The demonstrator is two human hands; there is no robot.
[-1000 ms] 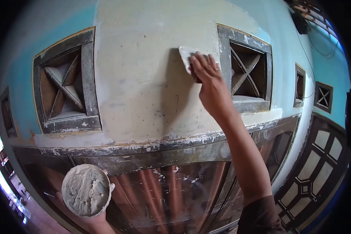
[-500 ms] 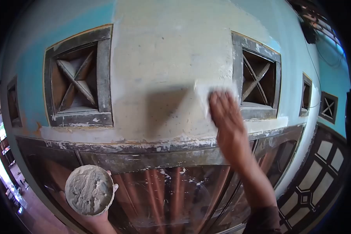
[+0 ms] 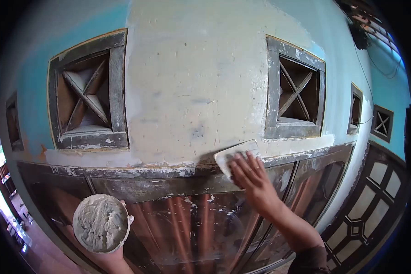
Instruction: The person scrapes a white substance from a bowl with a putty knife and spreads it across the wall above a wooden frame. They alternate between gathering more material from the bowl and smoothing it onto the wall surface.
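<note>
From beneath, my left hand (image 3: 110,259) grips a round tub of grey-white putty (image 3: 100,223) at the lower left; most of its fingers are hidden behind the tub. My right hand (image 3: 255,181) is closed on a flat, whitish putty spreader (image 3: 224,159), with the fingers laid along its face. The spreader's upper edge overlaps the bottom of the cream-coated wall (image 3: 178,82), just above the dark wooden ledge. Grey smudges and small pits mark this wall patch.
Two wooden vents with crossed slats, one left (image 3: 86,93) and one right (image 3: 297,89), flank the patch. Below runs a paint-flecked dark wooden frame (image 3: 169,188) with glass panes and reddish curtains behind. A panelled door (image 3: 365,205) stands far right.
My right hand and the spreader have moved down and slightly left, from beside the right vent to the ledge. The tub in my left hand stays nearly in place.
</note>
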